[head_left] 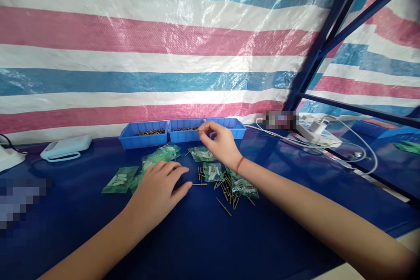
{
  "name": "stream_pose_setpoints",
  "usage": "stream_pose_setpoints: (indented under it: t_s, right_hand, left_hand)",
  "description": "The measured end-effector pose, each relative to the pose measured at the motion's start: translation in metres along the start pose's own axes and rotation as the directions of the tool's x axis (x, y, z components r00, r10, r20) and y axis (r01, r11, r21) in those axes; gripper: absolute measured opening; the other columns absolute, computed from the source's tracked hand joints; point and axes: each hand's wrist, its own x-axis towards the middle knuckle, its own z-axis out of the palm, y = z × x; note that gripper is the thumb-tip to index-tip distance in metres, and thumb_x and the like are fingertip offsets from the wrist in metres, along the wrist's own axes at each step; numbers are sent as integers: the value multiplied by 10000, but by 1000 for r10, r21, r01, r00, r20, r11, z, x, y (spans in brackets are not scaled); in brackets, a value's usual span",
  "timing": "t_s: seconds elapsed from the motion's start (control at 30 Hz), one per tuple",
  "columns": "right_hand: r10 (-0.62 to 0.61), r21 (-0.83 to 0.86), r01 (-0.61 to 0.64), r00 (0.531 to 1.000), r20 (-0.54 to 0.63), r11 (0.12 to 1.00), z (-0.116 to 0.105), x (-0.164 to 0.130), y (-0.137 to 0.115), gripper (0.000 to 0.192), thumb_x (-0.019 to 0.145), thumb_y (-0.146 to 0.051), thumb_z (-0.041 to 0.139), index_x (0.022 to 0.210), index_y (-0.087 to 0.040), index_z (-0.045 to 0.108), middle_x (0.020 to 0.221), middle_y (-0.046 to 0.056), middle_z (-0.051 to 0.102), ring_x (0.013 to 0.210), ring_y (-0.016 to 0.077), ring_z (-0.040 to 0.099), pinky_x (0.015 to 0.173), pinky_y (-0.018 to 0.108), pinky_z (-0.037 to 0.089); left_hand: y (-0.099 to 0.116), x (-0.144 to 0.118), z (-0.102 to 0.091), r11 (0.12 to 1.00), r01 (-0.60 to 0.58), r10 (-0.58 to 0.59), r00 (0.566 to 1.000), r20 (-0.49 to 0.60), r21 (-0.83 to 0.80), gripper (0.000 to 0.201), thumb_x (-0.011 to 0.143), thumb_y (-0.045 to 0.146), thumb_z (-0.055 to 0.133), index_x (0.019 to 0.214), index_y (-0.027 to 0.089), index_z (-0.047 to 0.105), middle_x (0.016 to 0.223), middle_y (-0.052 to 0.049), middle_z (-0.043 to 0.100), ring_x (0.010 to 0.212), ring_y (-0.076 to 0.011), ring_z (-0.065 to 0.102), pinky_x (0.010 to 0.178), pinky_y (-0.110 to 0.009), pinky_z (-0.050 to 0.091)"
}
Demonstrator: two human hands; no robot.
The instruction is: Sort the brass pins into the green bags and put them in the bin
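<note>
Sorting barely underway: right hand (220,142) pinched at middle bin (184,130), contents unclear; left hand (156,191) flat, empty; pins (226,190) and bags (160,155) litter desk (203,236).

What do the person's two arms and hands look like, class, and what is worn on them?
Both arms are bare, with no sleeves in view and no gloves. The right hand has a thin red string bracelet around its wrist. The left hand and its wrist carry nothing: no ring, watch or band shows.
</note>
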Motion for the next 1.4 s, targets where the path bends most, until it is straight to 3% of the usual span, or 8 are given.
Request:
stream_pose_setpoints:
  t_s: [0.23,0.4,0.47,0.57,0.8,1.07,1.2,1.4]
  right_hand:
    - [-57,-189,66,997,51,980,21,48,40,194,786,-95,521,934,-150,634,956,91,684,906,222,591,868,382,417]
    - [-132,-180,173,966,221,968,3,-4,10,149,832,-117,524,861,-162,663,916,52,694,884,184,591,883,342,406]
    - [-166,-141,230,918,361,963,-8,-32,-7,149,838,-171,570,727,-184,668,762,2,679,751,146,589,823,306,425]
    - [-121,-208,277,824,554,938,-19,-61,-21,177,832,-329,639,889,-179,714,870,51,666,823,192,571,793,348,427]
    - [-107,-207,293,777,620,933,-19,-66,-16,185,902,-174,518,906,-165,703,950,75,649,869,198,578,779,337,443]
    - [28,4,-34,885,466,999,-19,-63,-21,141,895,-180,514,865,-170,652,828,21,663,736,142,569,695,273,438]
    - [146,220,-284,860,489,933,-20,-61,-26,168,901,-280,528,863,-166,645,787,11,635,677,125,537,603,245,419]
    - [191,345,-420,822,537,839,-21,-61,-32,196,877,-325,575,868,-151,665,781,9,610,694,120,515,625,247,409]
  left_hand:
    - [-2,-2,1,987,-109,99,991,94,119,242,935,308,488,1050,279,699,1072,-47,663,991,-258,570,842,-438,416]
    - [-4,0,2,988,-113,103,990,97,101,231,946,256,470,992,267,696,997,-31,661,930,-230,569,814,-409,392]
    - [-3,0,3,989,-106,95,990,106,104,227,947,249,464,952,257,690,959,-25,658,910,-229,567,795,-402,382]
    - [-1,0,4,989,-96,84,990,115,112,226,951,252,455,924,251,680,918,-16,656,893,-229,564,783,-398,368]
    - [-1,1,5,996,-59,52,993,105,61,201,943,294,475,956,263,673,952,-2,675,916,-211,576,805,-390,362]
    - [6,5,0,979,45,-48,999,-13,-201,147,850,299,616,970,250,684,900,1,702,881,-207,608,804,-360,429]
    - [16,4,-3,920,126,-158,986,-55,-371,100,837,272,619,902,244,690,836,23,692,774,-159,619,730,-293,459]
    - [18,3,-5,860,177,-256,961,-104,-479,110,841,282,616,914,261,696,771,37,671,661,-128,561,614,-246,437]
